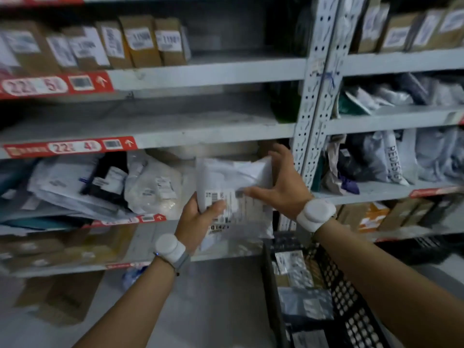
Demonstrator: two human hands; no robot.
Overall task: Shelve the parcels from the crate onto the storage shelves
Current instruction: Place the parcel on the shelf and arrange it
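Parcels point(300, 275) remained in the crate point(351, 297) while both the left hand point(194, 219) and right hand point(281, 189) gripped one white parcel point(236, 197) before the half-filled shelf point(175, 219), not yet placed.

The shelf marked 22-4 point(150, 121) lies bare along its whole width, open to a reaching hand. One level lower, soft bags point(105, 184) crowd the left and middle, leaving a gap only at the right end beside the perforated upright post point(311, 116). The top shelf has boxes point(140, 43) on its left and open room to their right.
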